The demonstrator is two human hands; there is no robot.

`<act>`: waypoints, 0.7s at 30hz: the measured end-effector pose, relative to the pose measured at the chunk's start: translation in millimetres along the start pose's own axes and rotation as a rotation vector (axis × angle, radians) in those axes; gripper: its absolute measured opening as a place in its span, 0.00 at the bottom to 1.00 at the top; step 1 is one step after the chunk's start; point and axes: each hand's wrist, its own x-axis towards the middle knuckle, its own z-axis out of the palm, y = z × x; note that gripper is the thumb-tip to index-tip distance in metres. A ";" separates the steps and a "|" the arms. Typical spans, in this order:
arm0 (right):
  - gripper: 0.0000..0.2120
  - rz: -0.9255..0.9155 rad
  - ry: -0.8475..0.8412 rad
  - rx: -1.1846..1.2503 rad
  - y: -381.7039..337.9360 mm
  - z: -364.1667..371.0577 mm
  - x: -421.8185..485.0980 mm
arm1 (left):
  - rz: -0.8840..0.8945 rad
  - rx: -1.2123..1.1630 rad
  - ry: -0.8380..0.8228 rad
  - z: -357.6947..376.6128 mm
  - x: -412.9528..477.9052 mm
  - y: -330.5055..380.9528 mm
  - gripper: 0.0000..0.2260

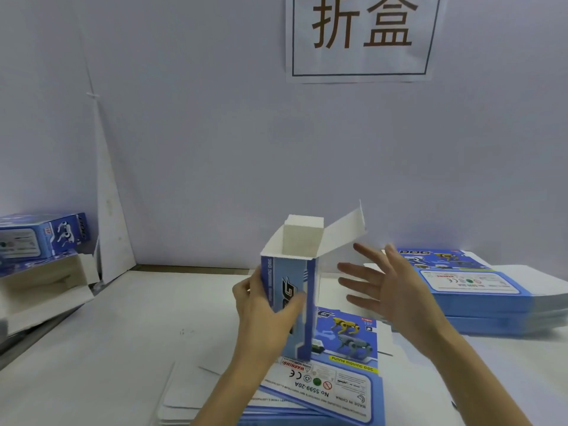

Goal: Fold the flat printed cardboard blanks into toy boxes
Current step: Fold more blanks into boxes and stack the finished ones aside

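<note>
A packing workstation: wall sign [362, 35], stacks of flat box blanks [491, 302], white tabletop [123, 333].

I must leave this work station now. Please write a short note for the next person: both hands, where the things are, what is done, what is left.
Left hand grips the upright box by its narrow side, above the near stack of flat blanks.
Right hand is open with fingers spread, beside the box, not touching it.
Done: box body is formed; its top is open and the lid flap stands up.
Left: probably close the top, set it by the finished box at far left, then fold the blanks, including the second stack at right.
</note>
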 end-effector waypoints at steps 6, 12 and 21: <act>0.38 -0.212 -0.086 -0.475 15.6 34.8 -3.4 | 0.101 -0.115 -0.245 7.9 -13.0 11.0 0.19; 0.32 -0.375 0.248 -0.265 17.2 19.3 0.1 | 0.326 0.096 -0.143 -8.0 -7.4 13.9 0.21; 0.36 -0.284 -0.020 -0.043 16.4 3.8 -10.8 | 0.127 -0.253 -0.326 -21.3 -2.7 17.6 0.24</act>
